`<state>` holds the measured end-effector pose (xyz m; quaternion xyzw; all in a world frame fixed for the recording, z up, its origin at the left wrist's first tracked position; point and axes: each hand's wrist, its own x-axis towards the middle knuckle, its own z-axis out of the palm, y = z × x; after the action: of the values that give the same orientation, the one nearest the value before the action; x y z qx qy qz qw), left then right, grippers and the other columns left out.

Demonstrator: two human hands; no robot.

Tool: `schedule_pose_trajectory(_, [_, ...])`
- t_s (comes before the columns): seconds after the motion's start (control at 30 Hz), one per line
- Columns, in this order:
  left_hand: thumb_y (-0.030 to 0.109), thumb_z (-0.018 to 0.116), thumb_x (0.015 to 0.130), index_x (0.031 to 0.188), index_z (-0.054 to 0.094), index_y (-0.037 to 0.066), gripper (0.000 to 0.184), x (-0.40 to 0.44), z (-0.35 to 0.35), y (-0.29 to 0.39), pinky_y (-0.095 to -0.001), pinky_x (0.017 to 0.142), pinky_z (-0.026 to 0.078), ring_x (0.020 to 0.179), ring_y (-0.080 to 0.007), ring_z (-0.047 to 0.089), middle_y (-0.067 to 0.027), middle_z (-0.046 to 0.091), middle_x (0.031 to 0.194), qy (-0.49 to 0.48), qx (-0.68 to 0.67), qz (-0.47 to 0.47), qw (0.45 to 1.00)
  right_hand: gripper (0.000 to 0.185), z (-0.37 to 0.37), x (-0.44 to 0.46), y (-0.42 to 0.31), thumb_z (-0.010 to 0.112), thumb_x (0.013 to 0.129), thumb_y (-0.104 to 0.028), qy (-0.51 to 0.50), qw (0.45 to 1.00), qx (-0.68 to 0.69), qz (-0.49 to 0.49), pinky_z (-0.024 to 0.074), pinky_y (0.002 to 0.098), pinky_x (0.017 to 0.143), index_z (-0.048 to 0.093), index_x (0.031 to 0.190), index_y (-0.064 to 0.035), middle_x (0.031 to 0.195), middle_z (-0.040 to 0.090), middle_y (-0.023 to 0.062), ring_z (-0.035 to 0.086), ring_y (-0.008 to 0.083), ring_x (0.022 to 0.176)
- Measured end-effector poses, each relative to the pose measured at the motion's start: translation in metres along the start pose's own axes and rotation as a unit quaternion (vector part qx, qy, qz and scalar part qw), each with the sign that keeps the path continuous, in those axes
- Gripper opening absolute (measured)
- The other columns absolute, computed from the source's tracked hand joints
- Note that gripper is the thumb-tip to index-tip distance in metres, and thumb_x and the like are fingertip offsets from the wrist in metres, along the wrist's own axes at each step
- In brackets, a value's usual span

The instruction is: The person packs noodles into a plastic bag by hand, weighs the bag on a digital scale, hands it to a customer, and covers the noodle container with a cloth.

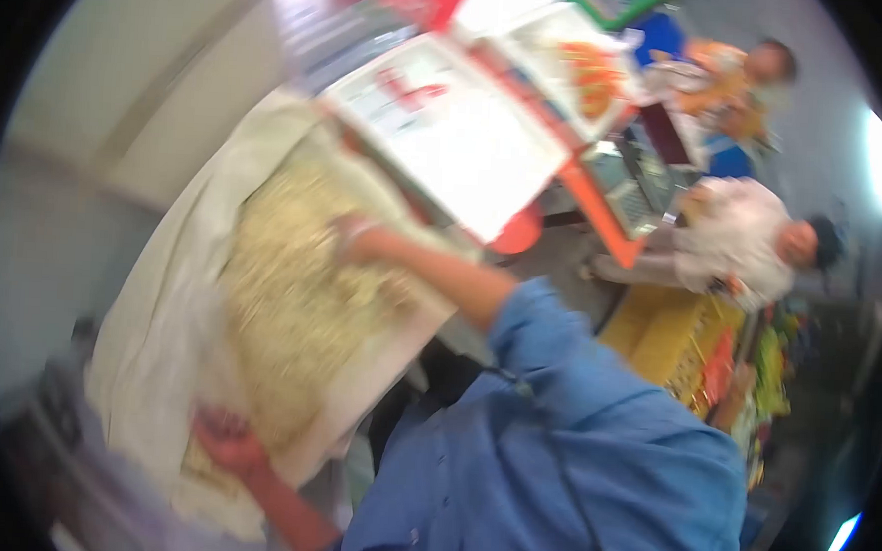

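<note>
Blue shirt [490, 478] fabric lies nearest us. Beyond it, we see pale, loose material [271, 277] bordered by pale cloth [165, 301]. Beside the white tray [472, 162], this material spreads as a long heap, its long axis pointing away from the tray. Our right hand [353, 233] is at the tray-side half, nearer the heap's middle; our left hand [228, 442] is at the end farthest from the tray. Blur keeps us from telling whether either grasps anything.
</note>
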<state>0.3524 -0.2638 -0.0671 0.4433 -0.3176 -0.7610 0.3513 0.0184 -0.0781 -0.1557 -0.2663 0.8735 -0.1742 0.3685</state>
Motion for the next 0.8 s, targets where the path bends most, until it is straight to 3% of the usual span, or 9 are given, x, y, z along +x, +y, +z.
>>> schedule_pose_trajectory(0.03, [0.032, 0.046, 0.102, 0.127, 0.055, 0.004, 0.039, -0.008, 0.019, 0.005, -0.021, 0.048, 0.028, 0.055, -0.0047, 0.03, 0.0079, 0.032, 0.068, 0.086, -0.016, -0.014, 0.996, 0.076, -0.018, -0.021, 0.005, 0.078, 0.072, -0.03, -0.028, 0.996, 0.079, 0.02, 0.0494, 0.0424, 0.097, 0.05, 0.139, -0.007, 0.127, 0.061, 0.0181, 0.059, 0.0332, 0.116])
schedule_pose_trajectory(0.07, [0.034, 0.046, 0.101, 0.127, 0.054, 0.002, 0.041, -0.012, 0.027, 0.012, -0.0212, 0.048, 0.027, 0.055, -0.0045, 0.029, 0.0076, 0.032, 0.067, 0.031, 0.018, -0.012, 0.999, 0.077, -0.031, -0.027, 0.006, 0.077, 0.074, -0.032, -0.062, 0.99, 0.093, 0.082, 0.0507, 0.0418, 0.094, 0.048, 0.14, -0.006, 0.124, 0.062, 0.0178, 0.06, 0.0331, 0.112])
schedule_pose_trajectory(0.1, [0.036, 0.047, 0.101, 0.126, 0.054, 0.001, 0.043, -0.012, 0.031, 0.014, -0.0216, 0.049, 0.027, 0.055, -0.0046, 0.029, 0.007, 0.031, 0.067, -0.013, 0.008, -0.01, 1.0, 0.059, -0.049, -0.053, -0.003, 0.072, 0.079, -0.027, -0.034, 0.983, 0.131, 0.128, 0.051, 0.0387, 0.09, 0.056, 0.131, -0.0029, 0.122, 0.063, 0.0169, 0.062, 0.0304, 0.107])
schedule_pose_trajectory(0.17, [0.032, 0.042, 0.104, 0.126, 0.055, 0.002, 0.039, -0.013, 0.032, 0.014, -0.0222, 0.052, 0.03, 0.057, -0.0053, 0.03, 0.0076, 0.032, 0.066, -0.078, -0.013, -0.007, 0.997, 0.036, -0.041, -0.024, 0.087, 0.069, 0.081, -0.023, -0.118, 0.973, -0.016, -0.2, 0.05, 0.038, 0.09, 0.068, 0.114, -0.0082, 0.122, 0.062, 0.0152, 0.06, 0.028, 0.108])
schedule_pose_trajectory(0.23, [0.033, 0.043, 0.103, 0.124, 0.055, -0.001, 0.042, -0.006, 0.044, 0.01, -0.0232, 0.051, 0.028, 0.056, -0.0056, 0.029, 0.0068, 0.031, 0.067, -0.078, 0.003, 0.009, 0.997, 0.023, -0.077, -0.07, 0.069, 0.059, 0.083, -0.003, -0.024, 0.964, 0.004, -0.264, 0.0503, 0.0368, 0.084, 0.072, 0.102, -0.0072, 0.104, 0.067, 0.0146, 0.062, 0.0257, 0.099])
schedule_pose_trajectory(0.4, [0.033, 0.042, 0.103, 0.121, 0.058, -0.002, 0.042, 0.002, 0.059, 0.003, -0.0238, 0.052, 0.028, 0.057, -0.0056, 0.03, 0.0067, 0.033, 0.069, -0.101, 0.056, 0.05, 0.992, 0.012, -0.134, -0.145, 0.037, 0.067, 0.077, -0.008, 0.06, 0.937, -0.02, -0.343, 0.0519, 0.0337, 0.075, 0.072, 0.088, -0.0055, 0.086, 0.07, 0.0072, 0.066, 0.0234, 0.081])
schedule_pose_trajectory(0.43, [0.033, 0.042, 0.103, 0.121, 0.058, -0.002, 0.042, 0.004, 0.062, 0.001, -0.0237, 0.052, 0.028, 0.057, -0.0056, 0.031, 0.0067, 0.033, 0.069, -0.106, 0.066, 0.066, 0.99, 0.011, -0.139, -0.157, 0.03, 0.07, 0.073, -0.013, 0.117, 0.921, -0.039, -0.37, 0.0503, 0.0344, 0.067, 0.068, 0.081, -0.0054, 0.078, 0.066, 0.0082, 0.064, 0.024, 0.073])
schedule_pose_trajectory(0.5, [0.032, 0.042, 0.103, 0.122, 0.059, -0.001, 0.041, 0.011, 0.065, 0.001, -0.0234, 0.051, 0.028, 0.058, -0.0054, 0.032, 0.007, 0.036, 0.069, -0.148, 0.005, 0.03, 0.988, 0.011, -0.156, -0.177, 0.037, 0.071, 0.073, -0.012, 0.147, 0.929, -0.009, -0.34, 0.0513, 0.0336, 0.066, 0.07, 0.082, -0.0068, 0.082, 0.068, 0.0077, 0.065, 0.0226, 0.074])
schedule_pose_trajectory(0.8, [0.03, 0.044, 0.104, 0.124, 0.061, 0.003, 0.038, 0.019, 0.092, -0.005, -0.0213, 0.05, 0.026, 0.057, -0.0042, 0.03, 0.0084, 0.036, 0.068, -0.138, 0.035, 0.023, 0.99, 0.018, -0.216, -0.262, 0.084, 0.071, 0.074, -0.012, 0.28, 0.934, 0.123, -0.184, 0.0539, 0.0335, 0.069, 0.069, 0.091, -0.0064, 0.092, 0.07, 0.0089, 0.067, 0.0218, 0.08])
